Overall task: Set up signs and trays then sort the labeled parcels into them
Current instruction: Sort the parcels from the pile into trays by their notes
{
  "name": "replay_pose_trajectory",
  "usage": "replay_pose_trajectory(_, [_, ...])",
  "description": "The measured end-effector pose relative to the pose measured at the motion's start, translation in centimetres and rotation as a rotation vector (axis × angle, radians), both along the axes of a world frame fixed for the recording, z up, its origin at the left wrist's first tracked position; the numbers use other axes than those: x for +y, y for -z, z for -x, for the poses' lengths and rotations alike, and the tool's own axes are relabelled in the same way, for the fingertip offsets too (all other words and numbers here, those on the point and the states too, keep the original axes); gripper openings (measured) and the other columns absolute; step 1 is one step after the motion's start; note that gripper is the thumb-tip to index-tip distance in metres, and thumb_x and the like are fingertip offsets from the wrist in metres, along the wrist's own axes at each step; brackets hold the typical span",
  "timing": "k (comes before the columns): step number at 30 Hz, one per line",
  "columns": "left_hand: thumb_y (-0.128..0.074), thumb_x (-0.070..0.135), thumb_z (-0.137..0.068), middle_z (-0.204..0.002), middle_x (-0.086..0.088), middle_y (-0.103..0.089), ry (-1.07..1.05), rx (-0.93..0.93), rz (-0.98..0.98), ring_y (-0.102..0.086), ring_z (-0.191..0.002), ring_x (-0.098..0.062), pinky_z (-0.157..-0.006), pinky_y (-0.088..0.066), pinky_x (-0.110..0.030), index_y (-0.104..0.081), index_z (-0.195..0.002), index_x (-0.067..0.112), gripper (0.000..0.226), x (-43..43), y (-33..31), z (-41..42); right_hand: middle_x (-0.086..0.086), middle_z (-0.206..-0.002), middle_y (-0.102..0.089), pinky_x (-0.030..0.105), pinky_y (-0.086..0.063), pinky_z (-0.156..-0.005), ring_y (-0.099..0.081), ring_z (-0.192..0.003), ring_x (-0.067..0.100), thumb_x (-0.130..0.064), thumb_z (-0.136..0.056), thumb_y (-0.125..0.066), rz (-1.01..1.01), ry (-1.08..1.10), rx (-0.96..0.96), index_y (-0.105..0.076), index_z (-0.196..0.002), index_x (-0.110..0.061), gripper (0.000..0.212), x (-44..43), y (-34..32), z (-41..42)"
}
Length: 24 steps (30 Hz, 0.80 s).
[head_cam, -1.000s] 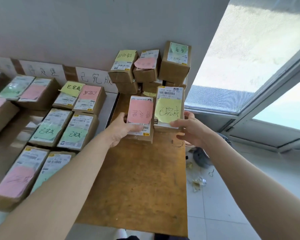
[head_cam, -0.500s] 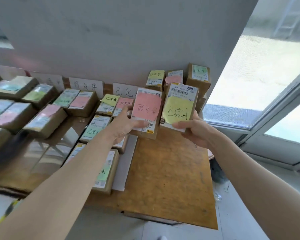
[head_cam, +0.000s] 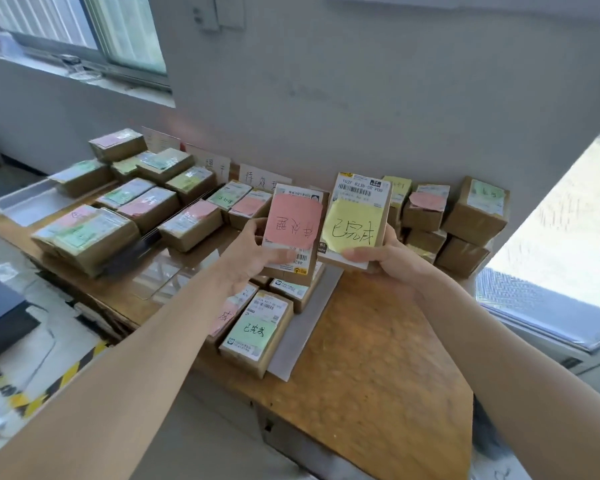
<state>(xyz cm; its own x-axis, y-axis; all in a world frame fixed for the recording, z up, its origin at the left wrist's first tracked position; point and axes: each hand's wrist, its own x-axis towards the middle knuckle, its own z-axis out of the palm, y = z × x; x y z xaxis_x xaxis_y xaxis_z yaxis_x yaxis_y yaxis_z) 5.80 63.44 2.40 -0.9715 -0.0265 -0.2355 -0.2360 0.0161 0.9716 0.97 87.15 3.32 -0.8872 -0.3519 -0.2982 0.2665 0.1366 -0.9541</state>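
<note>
My left hand (head_cam: pixel 248 258) grips a cardboard parcel with a pink note (head_cam: pixel 293 225), held up above the table. Beside it my right hand (head_cam: pixel 387 261) grips a parcel with a yellow note (head_cam: pixel 355 220), thumb across its lower edge. Both parcels are lifted side by side, almost touching. Behind them an unsorted pile of parcels (head_cam: pixel 465 220) leans against the wall. Sorted parcels lie in rows to the left, among them one with a green note (head_cam: pixel 255 332) on a grey tray (head_cam: pixel 293 344). White paper signs (head_cam: pixel 260 176) stand against the wall.
The wooden table (head_cam: pixel 378 358) has bare surface at its right front. A clear tray (head_cam: pixel 21 202) sits at the far left. A window ledge and floor drop lie to the right of the table's edge. A dark box (head_cam: pixel 0 313) stands on the floor at left.
Both hands have lifted the two parcels off the table and carried them up and leftward, away from the pile. The camera view has swung left, showing more rows of sorted parcels.
</note>
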Motion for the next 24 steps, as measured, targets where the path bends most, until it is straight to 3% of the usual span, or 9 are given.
replay_pose_trajectory(3, [-0.085, 0.014, -0.057, -0.114, -0.001, -0.062, -0.018, 0.025, 0.015, -0.056, -0.112, -0.024, -0.103, -0.040, -0.050, -0.033, -0.136, 0.019, 0.094, -1.7, -0.2, -0.1, -0.007, -0.109, -0.065, 0.026, -0.056, -0.072, -0.064, -0.092, 0.009, 0.003, -0.074, -0.073, 0.019, 0.007, -0.019, -0.015, -0.148, -0.027, 0.098, -1.8, -0.9, 0.1])
replay_pose_trajectory(5, [-0.084, 0.011, -0.059, -0.115, -0.001, -0.062, -0.017, 0.026, 0.010, -0.055, -0.113, -0.023, -0.105, -0.038, -0.048, -0.031, -0.137, 0.019, 0.095, -3.2, -0.1, 0.2, -0.008, -0.107, -0.067, 0.039, -0.049, -0.095, -0.064, -0.095, 0.012, 0.001, -0.073, -0.074, 0.018, 0.031, -0.025, -0.015, -0.148, -0.030, 0.101, -3.1, -1.1, 0.0])
replay_pose_trajectory(7, [-0.085, 0.014, -0.052, -0.117, -0.002, -0.062, 0.023, 0.022, -0.001, -0.055, -0.114, -0.024, -0.105, -0.038, -0.049, -0.031, -0.137, 0.021, 0.101, -4.7, 0.0, 0.5, -0.008, -0.104, -0.069, 0.046, -0.040, -0.104, -0.064, -0.098, 0.015, 0.000, -0.072, -0.075, 0.017, 0.070, -0.035, -0.015, -0.147, -0.032, 0.101, -4.2, -0.9, -0.2])
replay_pose_trajectory(11, [-0.083, 0.011, -0.060, -0.116, -0.004, -0.063, 0.125, 0.004, 0.022, -0.059, -0.108, -0.021, -0.098, -0.046, -0.042, -0.029, -0.140, 0.019, 0.096, -8.5, 0.5, 1.0, -0.004, -0.105, -0.069, 0.050, -0.040, -0.104, -0.062, -0.106, 0.024, 0.000, -0.067, -0.077, 0.061, 0.199, -0.074, -0.016, -0.147, -0.033, 0.105, -7.4, 0.2, -1.1])
replay_pose_trajectory(14, [-0.085, 0.016, -0.057, -0.110, 0.001, -0.066, 0.134, -0.007, 0.043, -0.058, -0.109, -0.021, -0.104, -0.040, -0.048, -0.033, -0.137, 0.021, 0.096, -12.2, 0.9, 1.5, -0.001, -0.103, -0.070, 0.055, -0.040, -0.102, -0.058, -0.115, 0.032, -0.001, -0.068, -0.077, 0.084, 0.306, -0.089, -0.017, -0.147, -0.034, 0.105, -10.1, 1.3, -1.9])
replay_pose_trajectory(17, [-0.087, 0.019, -0.047, -0.110, -0.001, -0.067, 0.124, -0.020, 0.004, -0.061, -0.108, -0.025, -0.098, -0.044, -0.050, -0.039, -0.128, 0.024, 0.094, -15.9, 1.1, 2.0, 0.001, -0.104, -0.069, 0.052, -0.046, -0.098, -0.063, -0.100, 0.028, -0.006, -0.076, -0.074, 0.114, 0.444, -0.127, -0.021, -0.145, -0.029, 0.090, -12.6, 1.8, -2.7])
replay_pose_trajectory(20, [-0.085, 0.017, -0.049, -0.113, -0.004, -0.066, 0.141, -0.012, -0.018, -0.061, -0.108, -0.028, -0.096, -0.046, -0.051, -0.040, -0.123, 0.026, 0.087, -18.2, 1.3, 2.5, 0.004, -0.105, -0.066, 0.043, -0.052, -0.083, -0.064, -0.086, 0.022, -0.008, -0.080, -0.071, 0.147, 0.548, -0.172, -0.027, -0.141, -0.025, 0.077, -14.2, 2.0, -3.7])
replay_pose_trajectory(24, [-0.083, 0.011, -0.057, -0.113, -0.005, -0.065, 0.193, -0.015, -0.032, -0.061, -0.108, -0.027, -0.097, -0.046, -0.050, -0.039, -0.123, 0.024, 0.080, -19.6, 2.0, 3.1, 0.005, -0.108, -0.065, 0.050, -0.048, -0.095, -0.064, -0.097, 0.024, -0.008, -0.077, -0.073, 0.115, 0.607, -0.192, -0.034, -0.136, -0.023, 0.072, -15.2, 2.5, -4.1])
